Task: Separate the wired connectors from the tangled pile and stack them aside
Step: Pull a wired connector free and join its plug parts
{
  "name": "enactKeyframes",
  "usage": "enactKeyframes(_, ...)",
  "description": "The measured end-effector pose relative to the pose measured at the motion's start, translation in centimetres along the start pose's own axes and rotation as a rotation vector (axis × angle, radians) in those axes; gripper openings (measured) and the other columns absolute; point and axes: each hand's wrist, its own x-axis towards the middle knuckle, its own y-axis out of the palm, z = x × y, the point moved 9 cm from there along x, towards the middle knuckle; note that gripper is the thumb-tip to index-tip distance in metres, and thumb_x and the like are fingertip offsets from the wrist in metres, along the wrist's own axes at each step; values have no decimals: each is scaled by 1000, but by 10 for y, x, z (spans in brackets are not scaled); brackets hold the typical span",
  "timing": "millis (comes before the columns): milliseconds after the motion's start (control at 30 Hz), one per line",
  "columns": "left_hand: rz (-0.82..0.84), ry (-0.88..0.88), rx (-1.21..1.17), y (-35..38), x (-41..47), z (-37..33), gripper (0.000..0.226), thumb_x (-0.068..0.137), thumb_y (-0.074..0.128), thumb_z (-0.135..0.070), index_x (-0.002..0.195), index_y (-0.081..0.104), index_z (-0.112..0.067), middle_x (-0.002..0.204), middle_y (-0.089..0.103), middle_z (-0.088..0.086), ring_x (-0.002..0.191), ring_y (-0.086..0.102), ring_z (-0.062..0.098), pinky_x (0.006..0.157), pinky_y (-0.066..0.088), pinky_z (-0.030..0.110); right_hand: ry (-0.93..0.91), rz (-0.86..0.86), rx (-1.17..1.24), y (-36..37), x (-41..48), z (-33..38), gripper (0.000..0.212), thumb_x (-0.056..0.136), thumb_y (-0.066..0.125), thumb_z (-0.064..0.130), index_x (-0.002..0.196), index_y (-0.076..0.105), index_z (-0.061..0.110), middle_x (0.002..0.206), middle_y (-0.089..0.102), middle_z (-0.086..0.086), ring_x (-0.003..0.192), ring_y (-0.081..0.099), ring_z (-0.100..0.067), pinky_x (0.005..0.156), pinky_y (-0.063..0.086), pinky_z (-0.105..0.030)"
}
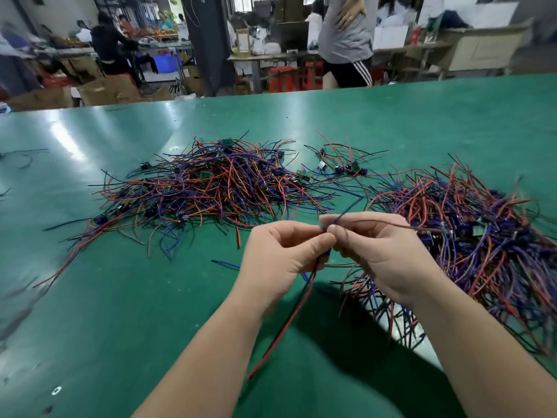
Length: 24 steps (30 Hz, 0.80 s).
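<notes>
while the tangled pile [211, 188] of red, blue and black leads lies ahead on the green table [120, 297] and a second heap [470, 236] sits at my right, my left hand [280, 257] pinches a wired connector [286, 321], its red lead hanging down; my right hand [382, 254] pinches a blurred strand [391, 223] just beside it.

Glossy green tabletop [120, 312] catches overhead light. Beyond it: cardboard boxes [105, 90] far left, red crates [283, 79], a blue bin [164, 62], cluttered workbenches [265, 57].
</notes>
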Motion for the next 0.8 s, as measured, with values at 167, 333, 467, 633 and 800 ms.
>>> enactKeyframes(167, 68, -56, -44, 10, -1, 8, 32, 60, 76, -20, 89, 72, -5, 70, 70, 9, 53, 61, 13, 56, 53, 21, -9, -25, 2, -8, 4, 0, 12, 55, 76, 22, 65, 76, 15, 61, 65, -6, 51, 53, -12, 49, 43, -18)
enactKeyframes(333, 169, -175, 154, 15, -6, 20, 11, 70, 78, -10, 78, 71, -9, 63, 67, 1, 53, 60, 9, 52, 49, 17, 83, -63, -114, -21, 4, -5, 5, 62, 77, 8, 64, 72, 7, 59, 65, -9, 49, 55, -12, 46, 42, -17)
enactKeyframes(467, 390, -266, 339, 31, -19, 36, 17, 79, 76, -10, 95, 71, -14, 59, 61, -8, 52, 51, 3, 51, 42, 12, 152, -278, 2, -61, 6, 2, 7, 67, 72, 3, 71, 66, 5, 53, 63, -2, 45, 57, -5, 43, 45, -12)
enactKeyframes(633, 529, -236, 424, 41, -25, 37, 21, 82, 74, -13, 103, 72, -17, 66, 62, -4, 57, 50, 5, 55, 41, 14, 158, -440, 211, -90, 4, 4, 12, 67, 70, -2, 76, 63, 2, 56, 67, -2, 47, 62, -7, 44, 46, -10)
enactKeyframes(800, 539, -209, 401, 33, -24, 28, 9, 82, 73, -16, 83, 74, -25, 67, 64, -5, 60, 56, 5, 55, 47, 17, -19, -564, 409, -113, 4, 11, 8, 84, 61, -5, 82, 63, 3, 61, 69, -5, 62, 69, -12, 59, 53, -15)
